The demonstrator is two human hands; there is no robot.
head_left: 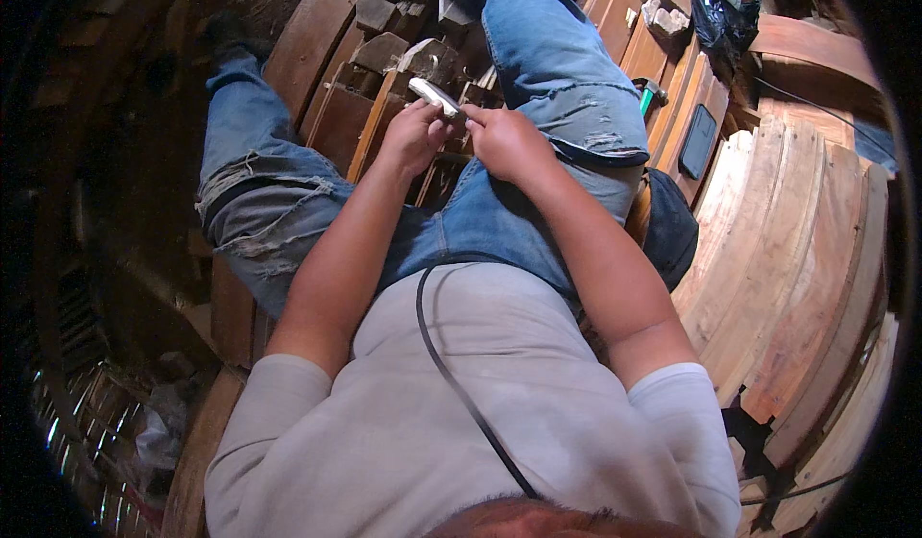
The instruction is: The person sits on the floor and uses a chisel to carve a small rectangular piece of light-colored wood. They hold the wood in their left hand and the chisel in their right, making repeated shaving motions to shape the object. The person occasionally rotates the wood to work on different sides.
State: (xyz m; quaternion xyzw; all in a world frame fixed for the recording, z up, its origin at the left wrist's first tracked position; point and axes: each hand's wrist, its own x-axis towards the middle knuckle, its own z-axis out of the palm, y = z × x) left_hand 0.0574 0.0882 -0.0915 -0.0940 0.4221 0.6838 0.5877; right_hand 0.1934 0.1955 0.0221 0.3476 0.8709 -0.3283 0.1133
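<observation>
Both hands meet above the gap between my knees. My left hand (411,136) is closed, its fingers at the lower end of a small pale block (429,93), whitish with a dark strip along one side. From my right fist (509,142) a thin dark piece, perhaps a blade or tool end, reaches to that block; most of it is hidden inside the fingers. Its kind is too small to tell. Below and beyond the hands lie wooden boards and offcuts (381,51).
To the right lies a stack of curved pale planks (768,221). A dark phone (698,141) rests on boards near a green-handled tool (651,96). A black plastic bag (722,5) sits at the far right. A black cable (444,355) runs down my shirt.
</observation>
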